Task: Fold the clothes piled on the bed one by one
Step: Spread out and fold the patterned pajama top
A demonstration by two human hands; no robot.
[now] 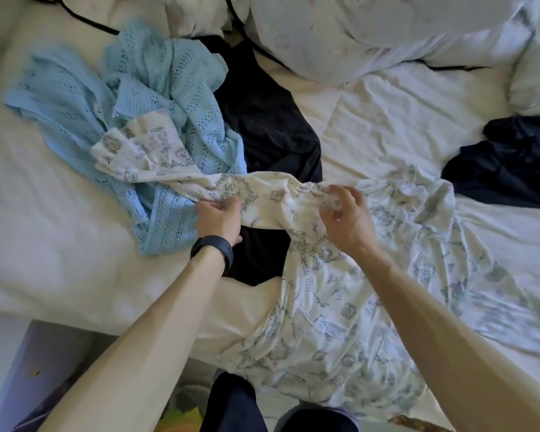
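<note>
Step in hand: spreading the shirt (pixel 325 307) for folding; no fold is made yet. The left hand (pixel 220 215) pinches the sleeve (pixel 144 157) near its root. The right hand (pixel 345 218), just right of it, pinches bunched cloth at the shoulder. The sleeve runs up-left from the left hand, across the knit (pixel 169 73). The body lies crumpled below and right of the right hand, on the bed (pixel 60 213). The next move probably calls for drawing the sleeve off the knit and flattening the body.

Bare forearms, a black wristband (pixel 214 248) (left wrist), dark navy trousers (pixel 231 403).
</note>
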